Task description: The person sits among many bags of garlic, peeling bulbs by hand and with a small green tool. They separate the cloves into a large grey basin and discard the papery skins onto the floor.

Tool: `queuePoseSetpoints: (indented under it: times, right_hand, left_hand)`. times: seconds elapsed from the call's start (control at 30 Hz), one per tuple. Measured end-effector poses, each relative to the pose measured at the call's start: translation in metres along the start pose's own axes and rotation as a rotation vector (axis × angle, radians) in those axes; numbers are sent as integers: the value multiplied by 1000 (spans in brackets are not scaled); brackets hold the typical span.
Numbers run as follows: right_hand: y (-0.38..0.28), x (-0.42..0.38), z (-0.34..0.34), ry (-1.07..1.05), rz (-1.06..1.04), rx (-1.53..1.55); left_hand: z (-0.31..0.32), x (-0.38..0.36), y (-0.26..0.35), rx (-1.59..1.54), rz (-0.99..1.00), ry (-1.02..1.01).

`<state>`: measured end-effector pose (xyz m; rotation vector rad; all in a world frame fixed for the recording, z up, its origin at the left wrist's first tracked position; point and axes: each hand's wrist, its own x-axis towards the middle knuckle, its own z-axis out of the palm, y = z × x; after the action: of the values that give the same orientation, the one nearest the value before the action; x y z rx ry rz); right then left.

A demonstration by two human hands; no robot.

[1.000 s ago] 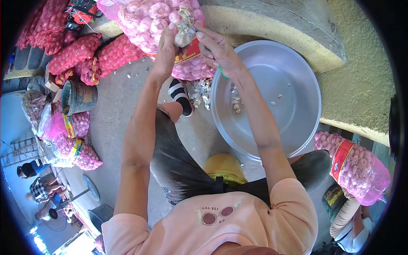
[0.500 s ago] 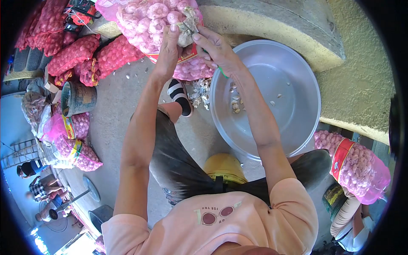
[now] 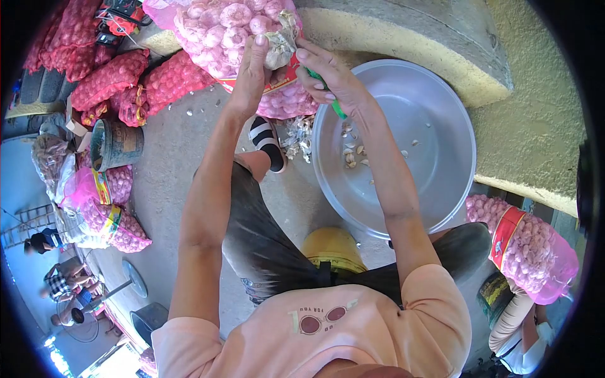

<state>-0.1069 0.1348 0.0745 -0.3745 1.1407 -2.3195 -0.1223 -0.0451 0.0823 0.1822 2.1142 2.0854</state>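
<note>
My left hand (image 3: 251, 79) grips a garlic bulb (image 3: 279, 53) with dry, papery skin, its thumb pressed along the near side. Just right of the bulb, my right hand (image 3: 334, 75) is closed around a green-handled knife (image 3: 339, 109); its blade is hard to make out. Behind both hands bulges a pink mesh sack of garlic (image 3: 217, 34). Below my right forearm is a wide grey basin (image 3: 435, 183), with several loose cloves (image 3: 350, 156) lying on its left side.
Garlic skins (image 3: 296, 135) litter the floor by my foot. A yellow bucket (image 3: 332, 246) is between my legs. Red mesh sacks (image 3: 110, 79) and a dark bucket (image 3: 116, 148) stand left. At right, another garlic sack (image 3: 529, 246) is near a seated person (image 3: 526, 334). A concrete ledge (image 3: 441, 38) curves behind the basin.
My right hand has drawn slightly right, away from the bulb, and more of the green handle shows. A few more cloves are visible in the basin. My left hand stays on the bulb.
</note>
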Motion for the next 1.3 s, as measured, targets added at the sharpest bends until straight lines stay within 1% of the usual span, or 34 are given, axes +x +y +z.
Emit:
queuePoseSetpoints:
  times: [0.1,0.17,0.3,0.37,0.43,0.47,0.53,0.57,0.6,0.63,0.67,0.7,0.77,0.83,0.87,0.9,0.93,0.97,1.0,1.03,1.07,1.1,1.13,1.17,1.2,1.23,1.3]
  right_hand:
    - [1,3,1,-4,-15,-50]
    - [2,4,1,-21,-24,-77]
    - [5,7,0,48,-79,-88]
    - [13,12,-3,74,-109,-90]
    - [23,20,1,247,-300,-349]
    - [27,23,1,248,-299,-350]
    - [30,25,12,329,-438,-384]
    - [32,27,19,331,-440,-386]
    - [35,29,27,357,-408,-186]
    - [37,31,33,376,-374,13]
    - [38,33,36,376,-375,14]
    - [39,35,38,407,-344,74]
    - [40,37,34,438,-311,133]
    - [31,41,19,529,-411,215]
    - [30,41,13,526,-415,216]
    - [25,39,12,451,-393,161]
    - [21,34,10,384,-363,106]
    - [16,31,4,371,-289,126]
    - [12,29,-4,368,-288,120]
    - [9,27,-12,306,-234,108]
    - [10,25,-16,245,-179,101]
    - [17,22,-17,243,-174,105]
    - [27,19,-20,257,-104,127]
    - [41,16,-24,274,-34,148]
    - [67,18,-32,376,99,207]
    - [101,23,-42,478,230,267]
    - [166,34,-69,553,348,431]
  left_hand:
    - [4,-1,2,-5,0,15]
    - [7,-1,5,-43,56,33]
    - [8,-1,4,-55,66,31]
    - [6,0,0,-26,109,32]
    - [6,0,1,6,111,41]
    - [7,0,1,35,112,49]
    - [10,-2,1,76,131,86]
    - [11,-2,1,120,152,122]
    - [11,0,-4,119,150,118]
    - [11,2,-8,168,241,142]
    - [10,4,-12,217,329,167]
    - [9,3,-13,218,327,167]
    - [8,1,-14,502,531,152]
    - [13,-3,-13,488,531,149]
    - [14,-2,-11,475,534,150]
    - [12,1,-9,407,503,164]
    - [9,-1,-8,402,493,166]
    - [4,0,-5,224,394,160]
    - [2,3,-1,49,302,153]
    - [3,3,1,63,298,204]
    - [1,3,4,64,293,209]
    - [0,2,7,28,276,271]
    - [-1,2,9,-10,263,332]
    - [-5,4,9,-44,261,345]
    - [-7,5,8,-48,261,344]
    - [-8,6,5,-148,214,293]
    - [-12,10,-5,-308,120,190]
